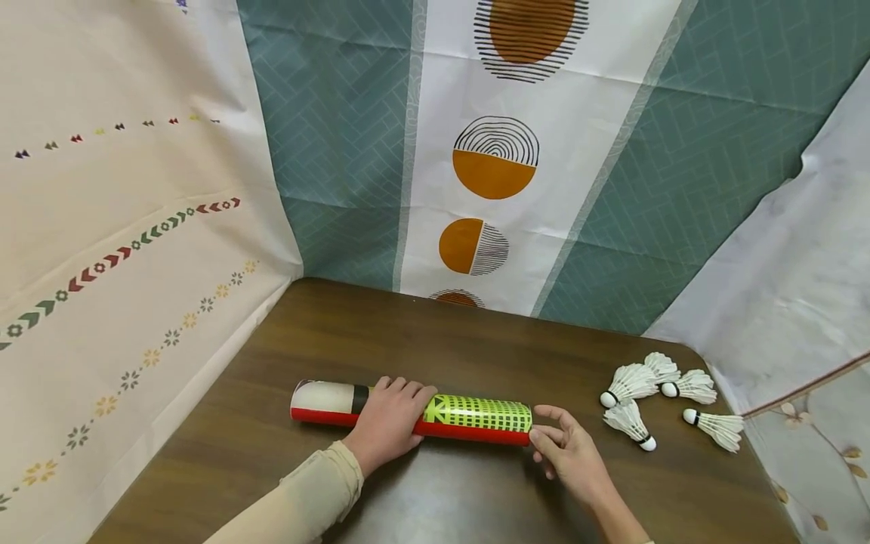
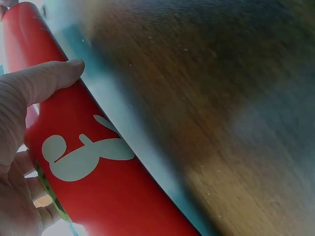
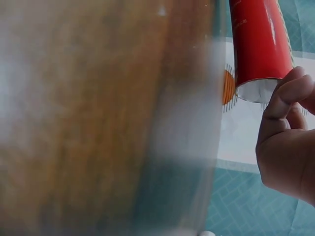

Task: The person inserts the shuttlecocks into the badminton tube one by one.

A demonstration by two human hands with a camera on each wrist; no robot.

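A long cardboard shuttlecock tube point(image 1: 476, 414), red along its near side and yellow-green and white on top, lies crosswise on the brown table. My left hand point(image 1: 394, 415) grips it around the middle, the thumb point(image 2: 54, 78) on the red side and the fingers over the far side. At the tube's right end is my right hand point(image 1: 567, 449), its thumb and index finger apart and bent loosely beside the rim point(image 3: 256, 78). That end is uncapped, showing the pale inside. The right hand's other fingers are partly hidden behind the thumb.
Several white feather shuttlecocks point(image 1: 632, 381) lie loosely at the right side of the table point(image 1: 435, 340). One shuttlecock point(image 1: 715, 428) sits closest to the right edge. Patterned cloths point(image 1: 340, 151) hang behind the table and along both sides.
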